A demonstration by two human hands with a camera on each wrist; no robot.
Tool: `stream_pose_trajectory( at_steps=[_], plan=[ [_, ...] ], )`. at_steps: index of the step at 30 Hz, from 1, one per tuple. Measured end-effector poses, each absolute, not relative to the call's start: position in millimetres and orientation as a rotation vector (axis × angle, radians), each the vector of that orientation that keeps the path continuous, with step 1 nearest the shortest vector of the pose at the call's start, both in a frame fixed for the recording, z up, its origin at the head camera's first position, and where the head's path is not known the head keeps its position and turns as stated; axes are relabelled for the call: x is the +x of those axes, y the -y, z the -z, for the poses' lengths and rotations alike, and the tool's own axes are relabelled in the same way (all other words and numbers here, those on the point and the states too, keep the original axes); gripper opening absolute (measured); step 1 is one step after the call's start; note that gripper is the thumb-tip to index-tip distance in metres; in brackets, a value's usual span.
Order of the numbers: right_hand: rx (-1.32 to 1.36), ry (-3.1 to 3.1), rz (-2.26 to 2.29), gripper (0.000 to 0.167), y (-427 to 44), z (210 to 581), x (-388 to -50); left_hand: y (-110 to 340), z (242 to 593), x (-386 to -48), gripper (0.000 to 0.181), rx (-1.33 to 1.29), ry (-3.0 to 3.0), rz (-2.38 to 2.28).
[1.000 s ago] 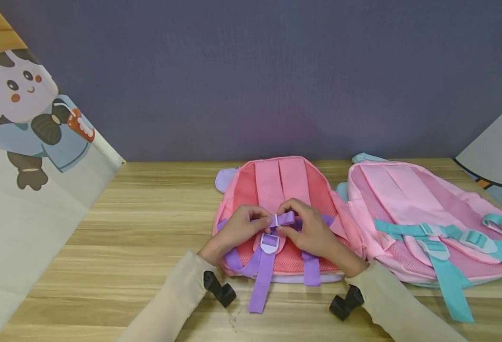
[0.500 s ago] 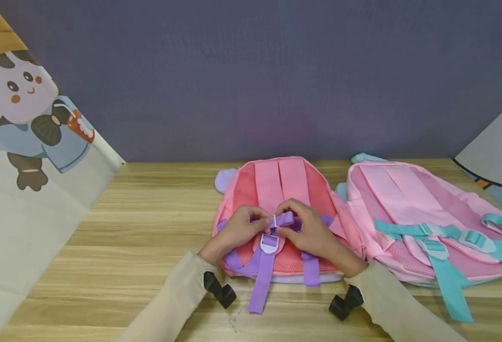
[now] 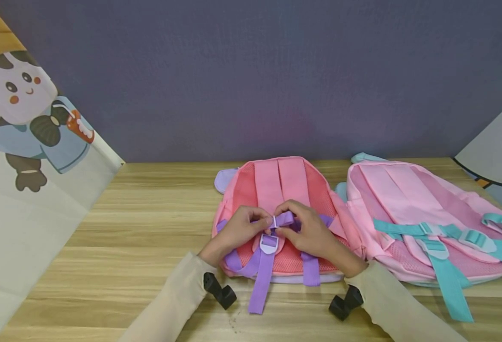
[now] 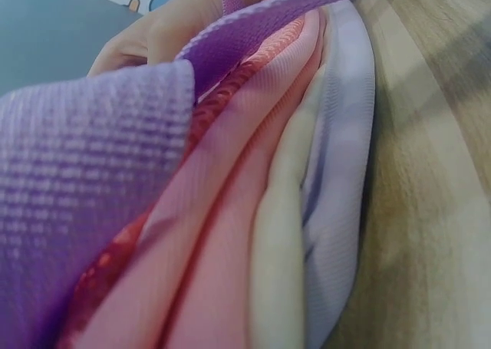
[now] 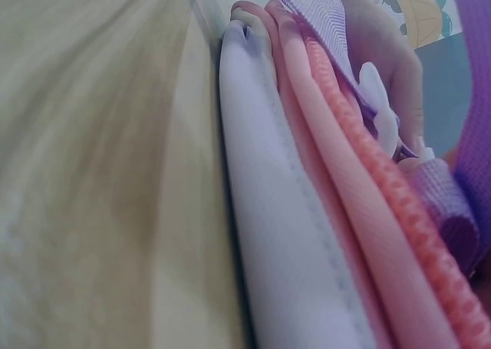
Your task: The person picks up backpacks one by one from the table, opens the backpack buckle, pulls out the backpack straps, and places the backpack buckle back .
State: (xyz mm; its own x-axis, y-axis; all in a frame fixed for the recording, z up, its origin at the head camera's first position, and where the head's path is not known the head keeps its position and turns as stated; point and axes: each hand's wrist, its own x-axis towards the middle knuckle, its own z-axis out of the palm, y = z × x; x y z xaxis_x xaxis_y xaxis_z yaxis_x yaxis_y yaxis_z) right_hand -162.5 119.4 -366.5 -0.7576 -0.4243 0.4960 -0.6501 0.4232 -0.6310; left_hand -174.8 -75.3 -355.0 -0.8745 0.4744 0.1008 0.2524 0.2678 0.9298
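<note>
A coral-pink backpack lies with its strap side up. Above its middle both hands meet at a purple strap with a small white slider. The left hand pinches the strap at the slider's left side. Thumb and fingers of the right hand grip the looped strap on the right. Just below, a white buckle sits on another purple strap whose tail hangs over the front edge. Purple webbing fills the left wrist view's near side; the right wrist view shows the buckle side-on.
A light-pink backpack with teal straps lies against the right side of the coral one, on the wooden table. Behind the table stands a dark panel; a cartoon-printed sheet is at the left.
The white slider and the purple strap between the fingers have shifted very slightly left, along with the right fingertips. Both hands keep their hold; the backpacks stay where they were.
</note>
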Motion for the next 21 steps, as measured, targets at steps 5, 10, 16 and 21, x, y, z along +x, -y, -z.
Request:
stream_pose_trajectory(
  at_steps=[5,10,16,21],
  plan=[
    [0.934,2.385,-1.322,0.029,-119.8,367.7,-163.1,78.0,354.7,-175.4,0.021,0.668,-2.3,-1.689],
    [0.926,2.359,-1.353,0.028,-120.1,367.8,-163.9,80.7,352.7,-176.8,0.02,0.642,-2.278,-1.682],
    [0.909,2.367,-1.321,0.032,-119.9,367.8,-164.1,82.0,351.4,-177.3,0.019,0.63,-2.267,-1.67],
    [0.916,2.39,-1.269,0.034,-119.9,368.4,-163.8,80.4,350.8,-175.8,0.018,0.668,-2.328,-1.622]
  ],
)
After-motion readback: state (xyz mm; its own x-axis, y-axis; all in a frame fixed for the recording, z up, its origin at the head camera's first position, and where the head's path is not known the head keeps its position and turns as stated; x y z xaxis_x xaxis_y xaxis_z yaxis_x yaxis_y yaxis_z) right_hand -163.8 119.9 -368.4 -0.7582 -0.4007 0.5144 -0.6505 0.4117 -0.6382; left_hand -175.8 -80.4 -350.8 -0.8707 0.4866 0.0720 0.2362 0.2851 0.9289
